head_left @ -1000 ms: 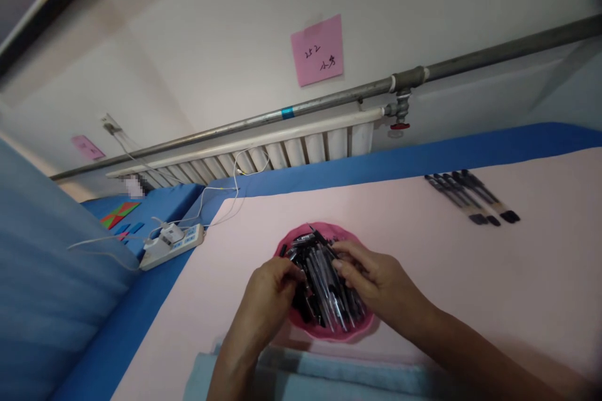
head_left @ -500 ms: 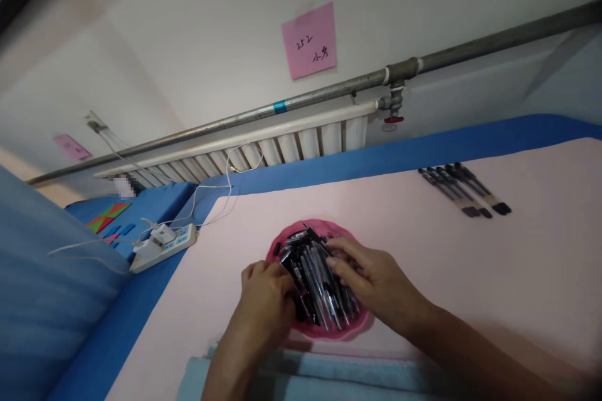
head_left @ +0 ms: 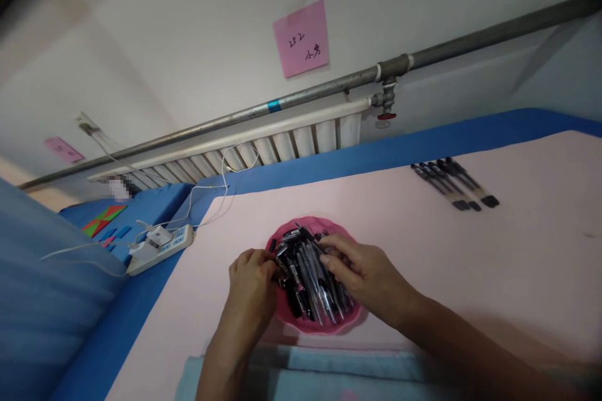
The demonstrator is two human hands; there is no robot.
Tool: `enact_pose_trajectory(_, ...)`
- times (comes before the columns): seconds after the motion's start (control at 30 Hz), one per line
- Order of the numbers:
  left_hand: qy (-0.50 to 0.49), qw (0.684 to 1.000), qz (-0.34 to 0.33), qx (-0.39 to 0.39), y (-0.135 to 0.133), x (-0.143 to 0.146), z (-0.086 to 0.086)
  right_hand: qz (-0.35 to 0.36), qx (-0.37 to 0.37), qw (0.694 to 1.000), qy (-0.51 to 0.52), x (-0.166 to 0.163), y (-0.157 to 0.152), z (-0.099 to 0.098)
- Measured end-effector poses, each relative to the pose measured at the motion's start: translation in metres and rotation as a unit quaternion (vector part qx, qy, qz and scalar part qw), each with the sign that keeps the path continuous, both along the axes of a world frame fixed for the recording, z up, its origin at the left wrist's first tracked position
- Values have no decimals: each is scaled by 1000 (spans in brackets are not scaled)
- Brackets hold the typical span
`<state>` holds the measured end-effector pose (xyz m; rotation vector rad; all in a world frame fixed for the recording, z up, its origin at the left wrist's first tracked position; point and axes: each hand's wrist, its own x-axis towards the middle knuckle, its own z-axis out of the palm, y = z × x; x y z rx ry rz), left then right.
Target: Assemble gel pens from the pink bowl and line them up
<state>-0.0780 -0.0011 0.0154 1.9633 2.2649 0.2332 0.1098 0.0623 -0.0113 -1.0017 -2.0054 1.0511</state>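
A pink bowl with a wavy rim (head_left: 329, 328) holds a heap of clear-barrelled pens (head_left: 314, 282) and black caps. My right hand (head_left: 364, 269) reaches over the bowl's right side, thumb and fingers pinched on a dark pen (head_left: 310, 238) that points up and left. At the left rim is my left hand (head_left: 254, 279), fingers curled inward over the pens and closed; their tips are partly hidden, so what they hold cannot be made out. Off to the right, several capped black pens (head_left: 451, 183) lie side by side on the pink sheet.
The pink sheet (head_left: 414, 232) covers a blue table (head_left: 423, 139). A folded light-blue cloth (head_left: 338, 366) lies at the near edge. On the left are a white power strip (head_left: 162, 250) with plugs and cables, and a blue curtain (head_left: 51, 301). A radiator (head_left: 282, 141) and pipe run along the wall.
My left hand has drawn back leftward and slightly up toward the bowl's rim, uncovering more pens. My right hand keeps its pinch, and the dark pen in it shows more clearly. The view has shifted slightly.
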Motion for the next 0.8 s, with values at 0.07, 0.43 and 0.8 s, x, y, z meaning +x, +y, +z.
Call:
enact_pose_trajectory(0.07, -8, 1000, 2, 3, -1, 1, 3, 2, 3, 1000, -1, 0, 0, 1)
enact_pose_trajectory(0.43, -36, 999, -5, -3, 0, -4, 8, 11, 11, 1000, -6, 0, 0, 4)
enact_pose_trajectory(0.8, -67, 993, -90, 32, -5, 14, 11, 7, -3, 1000, -9, -1, -1, 3)
